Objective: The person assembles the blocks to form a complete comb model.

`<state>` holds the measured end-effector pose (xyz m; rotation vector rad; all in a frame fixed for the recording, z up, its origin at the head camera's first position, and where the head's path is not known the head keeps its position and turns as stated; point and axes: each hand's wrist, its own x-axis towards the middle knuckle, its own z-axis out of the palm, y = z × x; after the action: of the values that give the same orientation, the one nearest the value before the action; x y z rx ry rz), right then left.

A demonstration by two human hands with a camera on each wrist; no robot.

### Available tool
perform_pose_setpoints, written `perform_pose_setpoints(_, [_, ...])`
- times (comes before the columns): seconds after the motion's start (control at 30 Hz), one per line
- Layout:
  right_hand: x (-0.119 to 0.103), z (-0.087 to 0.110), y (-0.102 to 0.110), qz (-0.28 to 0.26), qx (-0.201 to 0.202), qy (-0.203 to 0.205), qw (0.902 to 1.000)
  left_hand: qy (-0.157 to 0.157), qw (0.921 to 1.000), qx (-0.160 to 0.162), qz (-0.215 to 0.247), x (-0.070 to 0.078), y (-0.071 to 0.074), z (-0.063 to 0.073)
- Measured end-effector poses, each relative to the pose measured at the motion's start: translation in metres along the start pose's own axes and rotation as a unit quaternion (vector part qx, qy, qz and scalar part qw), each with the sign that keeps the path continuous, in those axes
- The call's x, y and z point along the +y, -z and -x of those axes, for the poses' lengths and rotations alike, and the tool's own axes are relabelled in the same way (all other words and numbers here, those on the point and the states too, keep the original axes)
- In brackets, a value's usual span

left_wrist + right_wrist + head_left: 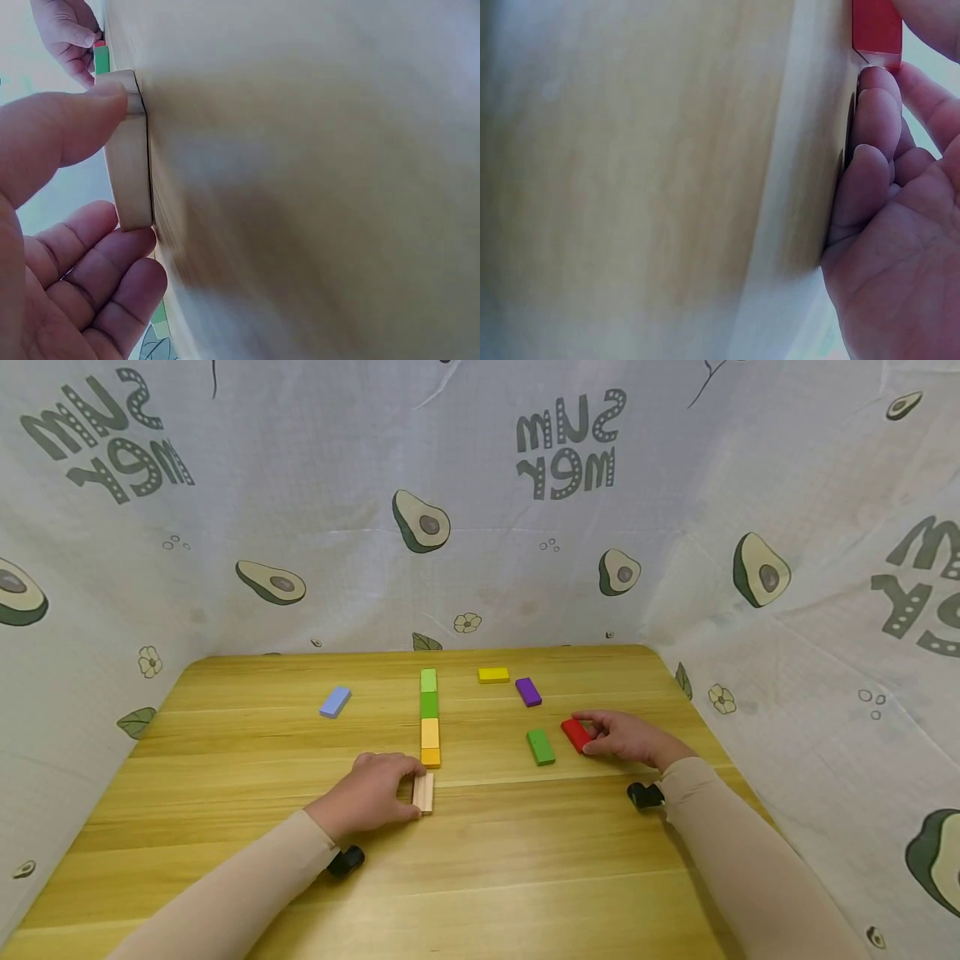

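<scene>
My left hand (372, 791) holds a plain wooden block (423, 793) lengthwise, thumb at its near end and index finger at its far end. In the left wrist view the pale wooden block (129, 169) lies low against the table, its other fingers bent loosely beside it. Just beyond it runs a straight column of several flat blocks, from an orange block (431, 758) up to a light green block (428, 680). Over on the right, my right hand (626, 737) pinches a red block (576, 736) by its ends. The red block (877, 30) shows only partly in the right wrist view.
Left of the column lies a blue block (335, 702). On its right are a yellow block (493, 676), a purple block (528, 692) and a green block (540, 747), the last beside the red one. A printed cloth (495, 585) stands around the wooden table (480, 877).
</scene>
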<state>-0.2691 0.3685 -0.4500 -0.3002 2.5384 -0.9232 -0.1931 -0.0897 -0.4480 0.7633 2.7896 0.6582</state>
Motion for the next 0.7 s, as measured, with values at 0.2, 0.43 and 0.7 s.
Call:
perform_pose_setpoints(0.2, [-0.0013, 0.0017, 0.0004, -0.002, -0.001, 0.002, 1.0, 0.012, 0.9999, -0.004, 0.005, 0.0021, 0.0, -0.0019])
perform_pose_setpoints(0.43, [-0.0025, 0.0023, -0.0001, -0.008, -0.001, 0.0, 1.0, 0.021, 0.9997, -0.006, -0.007, 0.0042, -0.0003, -0.0034])
perform_pose_setpoints(0.7, [-0.0012, 0.0012, -0.0002, -0.002, 0.001, -0.001, 1.0, 0.028, 0.9996, -0.001, -0.003, 0.0034, -0.0014, -0.0065])
